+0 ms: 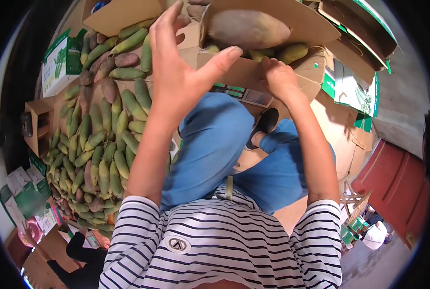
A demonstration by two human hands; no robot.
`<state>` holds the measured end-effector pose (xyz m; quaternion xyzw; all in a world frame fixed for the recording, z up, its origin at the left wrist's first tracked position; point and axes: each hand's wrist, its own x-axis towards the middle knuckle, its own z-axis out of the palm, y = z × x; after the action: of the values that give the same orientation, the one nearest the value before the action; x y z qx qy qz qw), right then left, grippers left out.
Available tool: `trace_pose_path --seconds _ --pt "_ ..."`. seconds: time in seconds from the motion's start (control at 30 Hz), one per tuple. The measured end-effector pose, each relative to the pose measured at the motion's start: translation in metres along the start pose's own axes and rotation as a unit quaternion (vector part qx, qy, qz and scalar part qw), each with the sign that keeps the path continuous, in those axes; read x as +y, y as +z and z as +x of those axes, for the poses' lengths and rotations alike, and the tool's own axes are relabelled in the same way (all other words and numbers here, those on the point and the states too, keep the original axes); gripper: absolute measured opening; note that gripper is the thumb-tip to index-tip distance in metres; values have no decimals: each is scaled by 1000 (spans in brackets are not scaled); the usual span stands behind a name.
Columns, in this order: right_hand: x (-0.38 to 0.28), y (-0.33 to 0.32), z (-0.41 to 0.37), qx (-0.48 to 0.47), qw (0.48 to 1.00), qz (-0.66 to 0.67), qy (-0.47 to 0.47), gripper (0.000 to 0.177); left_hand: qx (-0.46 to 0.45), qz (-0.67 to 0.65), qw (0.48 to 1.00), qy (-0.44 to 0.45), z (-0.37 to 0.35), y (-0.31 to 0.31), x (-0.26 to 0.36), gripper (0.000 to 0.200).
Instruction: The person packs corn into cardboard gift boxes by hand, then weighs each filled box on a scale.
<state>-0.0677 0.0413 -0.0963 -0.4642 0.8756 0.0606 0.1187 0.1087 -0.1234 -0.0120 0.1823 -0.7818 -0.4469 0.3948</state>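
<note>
An open cardboard box (229, 70) stands in front of my knees. Inside it lie a large purplish-brown root vegetable (247, 30) and some green ones, one of them a green radish (293, 53) at the right. My left hand (176, 67) is raised at the box's left side, fingers and thumb spread, holding nothing. At the box's near edge is my right hand (280, 79), its fingers curled at the cardboard rim; the fingertips are partly hidden. A big pile of green radishes (99, 159), with some purplish ones among them, spreads out to the left.
A green-and-white carton (61, 65) stands at the upper left, and more cartons (354, 91) are at the right. A red panel (393, 178) is at the far right. One person in dark sleeves (82, 257) is at the lower left, another in white (375, 236) at the lower right.
</note>
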Motion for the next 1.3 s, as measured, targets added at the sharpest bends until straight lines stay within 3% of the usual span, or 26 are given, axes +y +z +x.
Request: trace_pose_path --seconds 0.03,0.13,0.17,0.27,0.3,0.4,0.47,0.53,0.63,0.73,0.77,0.87,0.9,0.97,1.0,1.1,1.2,1.23,1.3 --pt "2 5 -1 19 1000 1 -8 44 2 13 1000 23 -1 4 8 67" --pt "4 7 -3 36 999 3 -16 43 20 -170 985 -35 -10 13 24 58" --pt "5 7 -2 39 999 2 -19 42 6 -127 992 -5 -10 15 34 48" --pt "9 9 -2 45 998 32 -22 42 -33 -172 984 17 2 27 70 42" --pt "10 11 -4 55 997 51 -17 42 4 -232 973 -1 7 40 85 38" --pt "23 1 -4 64 990 123 -3 41 -128 29 981 142 30 83 68 38" --pt "41 -15 0 61 983 175 9 39 -141 189 954 183 22 111 26 43" --pt "61 -29 -4 208 963 170 -18 31 -270 344 886 157 6 113 0 53" --pt "76 -55 -19 320 925 200 31 23 -441 445 773 98 -10 119 0 73" --pt "89 -67 -23 375 901 217 28 24 -375 493 746 245 -39 127 -19 96" --pt "92 -69 -22 374 906 197 29 24 -428 517 704 233 -47 132 -25 102" --pt "91 -79 -16 349 916 198 -3 23 -326 523 723 313 -59 143 -53 97" --pt "87 -89 -14 324 926 195 8 24 -326 537 710 319 -56 143 -52 91" --pt "81 -109 -13 273 944 184 30 31 -304 522 735 308 -51 145 -49 82" --pt "87 -106 -7 304 942 140 12 31 -293 514 748 302 -49 146 -47 78" --pt "114 -98 25 354 935 32 -18 39 -390 428 799 163 -24 138 -25 49" --pt "129 -88 56 388 921 -38 -13 50 -357 379 836 172 3 123 -14 26" --pt "135 -89 67 358 933 -28 -9 58 -354 372 839 177 6 121 -10 20" --pt "141 -91 81 331 943 -18 -6 60 -355 376 836 186 8 121 -8 21"
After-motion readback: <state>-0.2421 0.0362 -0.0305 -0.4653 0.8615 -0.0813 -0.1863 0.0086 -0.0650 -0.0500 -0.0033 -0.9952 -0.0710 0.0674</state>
